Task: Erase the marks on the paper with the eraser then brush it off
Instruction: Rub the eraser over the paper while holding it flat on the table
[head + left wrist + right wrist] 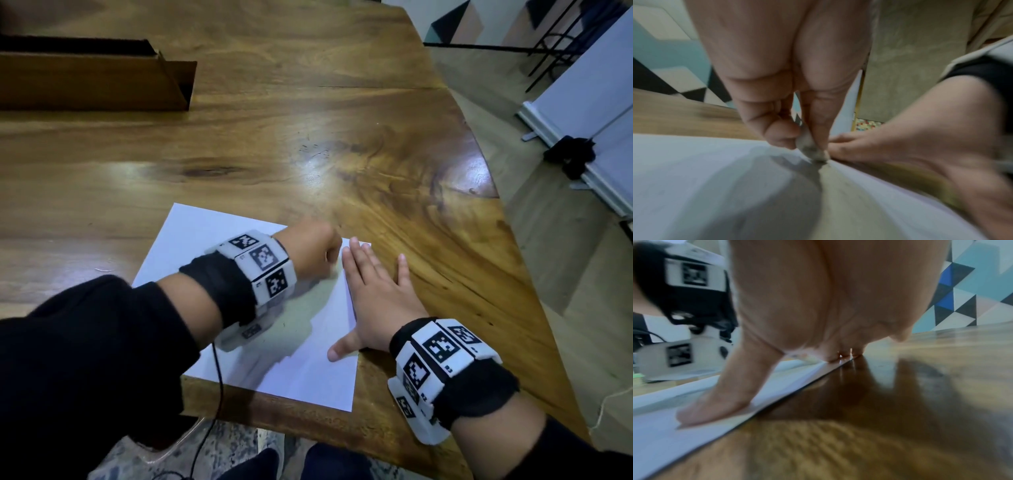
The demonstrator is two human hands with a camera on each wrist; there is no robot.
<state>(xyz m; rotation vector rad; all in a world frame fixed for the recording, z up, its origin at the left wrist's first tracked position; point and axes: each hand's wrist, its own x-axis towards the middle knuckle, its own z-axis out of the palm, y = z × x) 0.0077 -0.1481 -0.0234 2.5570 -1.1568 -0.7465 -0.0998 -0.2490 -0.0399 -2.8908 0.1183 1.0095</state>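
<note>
A white sheet of paper [191,236] lies on the wooden table [274,144] near its front edge. My left hand [317,255] is curled over the paper's far right part. It pinches a small greyish eraser [812,150] whose tip touches the paper [694,170]. My right hand [373,291] lies flat with spread fingers on the paper's right edge; its thumb [715,405] presses the paper [657,426], the other fingers partly on the table. No marks show clearly on the sheet; the left hand hides part of it.
A long wooden box-like piece [96,82] lies at the table's far left. The table's curved right edge [493,192] drops to the floor, where a white board stand [582,113] leans. A black cable [219,383] hangs from my left wristband.
</note>
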